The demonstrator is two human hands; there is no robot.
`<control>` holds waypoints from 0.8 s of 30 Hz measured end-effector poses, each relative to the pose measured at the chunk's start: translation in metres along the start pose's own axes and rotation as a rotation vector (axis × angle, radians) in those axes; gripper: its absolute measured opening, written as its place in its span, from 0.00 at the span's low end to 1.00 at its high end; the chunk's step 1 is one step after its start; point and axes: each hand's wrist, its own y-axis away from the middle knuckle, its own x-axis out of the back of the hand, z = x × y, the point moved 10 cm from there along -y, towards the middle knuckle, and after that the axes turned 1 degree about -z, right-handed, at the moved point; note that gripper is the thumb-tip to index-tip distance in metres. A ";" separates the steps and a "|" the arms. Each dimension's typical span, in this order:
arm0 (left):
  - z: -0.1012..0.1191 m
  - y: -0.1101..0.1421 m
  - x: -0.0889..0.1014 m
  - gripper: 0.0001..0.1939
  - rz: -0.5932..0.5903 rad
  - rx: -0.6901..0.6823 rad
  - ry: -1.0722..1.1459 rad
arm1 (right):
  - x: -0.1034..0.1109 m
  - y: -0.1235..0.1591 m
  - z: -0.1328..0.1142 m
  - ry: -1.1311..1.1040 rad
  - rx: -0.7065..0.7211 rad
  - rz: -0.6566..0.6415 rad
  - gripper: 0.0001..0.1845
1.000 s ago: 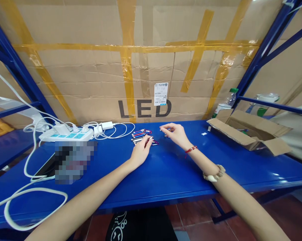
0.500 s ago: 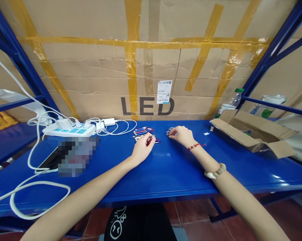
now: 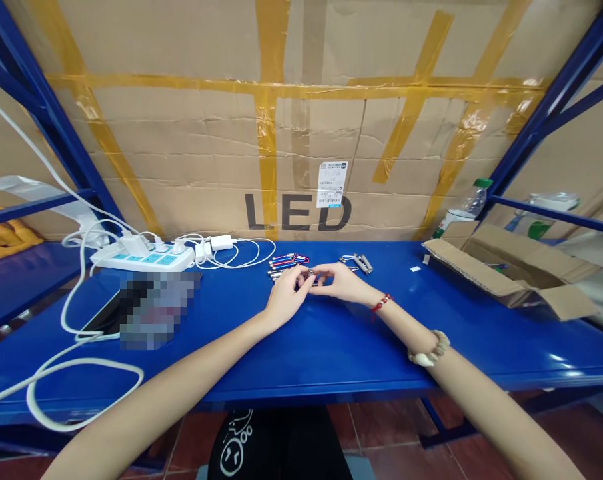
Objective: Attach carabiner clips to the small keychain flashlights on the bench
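My left hand (image 3: pixel 283 293) is closed around a slim mini flashlight, whose silver end (image 3: pixel 311 272) shows at the fingertips; the rest is covered. From the right, my right hand (image 3: pixel 339 283) meets it, thumb and fingers pinched at that same end. Whether a separate small part sits in the right fingers is hidden. Just behind the left hand lies a pile of red, blue and silver mini flashlights (image 3: pixel 287 261), some with small clips. Beyond my right hand rests a small group of silver-grey tubes (image 3: pixel 363 264) with thin pale loops.
On the left stand a white power strip (image 3: pixel 144 257) with tangled cables and a phone-like dark device (image 3: pixel 112 308). An open cardboard box (image 3: pixel 506 267) and a plastic bottle (image 3: pixel 464 208) are at right. A large taped carton (image 3: pixel 201 153) walls off the back.
My right hand has left the silver-grey group and moved left to meet my left hand, uncovering the tubes there. The left hand stays in nearly the same place.
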 end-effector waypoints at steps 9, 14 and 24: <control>-0.003 0.000 0.000 0.10 -0.003 0.015 0.018 | -0.002 0.000 0.001 0.055 0.000 0.053 0.10; -0.004 0.001 0.000 0.11 -0.009 0.047 0.068 | 0.002 0.000 -0.004 0.082 0.026 0.080 0.09; -0.007 0.002 -0.003 0.12 -0.019 0.086 0.142 | 0.026 0.001 0.010 0.067 -0.055 0.213 0.12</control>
